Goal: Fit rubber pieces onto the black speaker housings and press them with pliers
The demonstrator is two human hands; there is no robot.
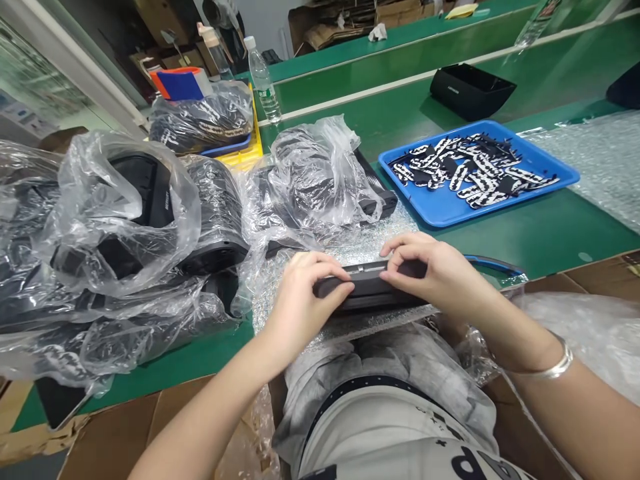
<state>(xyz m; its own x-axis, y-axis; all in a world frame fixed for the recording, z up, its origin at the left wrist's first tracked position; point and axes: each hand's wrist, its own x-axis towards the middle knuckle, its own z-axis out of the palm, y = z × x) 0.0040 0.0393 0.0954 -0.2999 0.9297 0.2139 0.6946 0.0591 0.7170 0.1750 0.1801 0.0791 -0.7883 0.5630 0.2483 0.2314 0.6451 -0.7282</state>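
Note:
A black plastic housing (pixel 373 293) rests on a sheet of bubble wrap (pixel 350 250) at the near edge of the green table. My left hand (pixel 303 293) wraps round its left end. My right hand (pixel 433 270) pinches its top edge, where a narrow grey strip (pixel 363 268) lies along the housing. Both hands are closed on the part.
Black housings in clear plastic bags (pixel 130 220) pile up at the left and centre. A blue tray (pixel 440 210) of black-and-white strips sits at the right. A water bottle (pixel 263 80) and a black box (pixel 470 90) stand farther back. Cardboard boxes (pixel 120 437) flank my lap.

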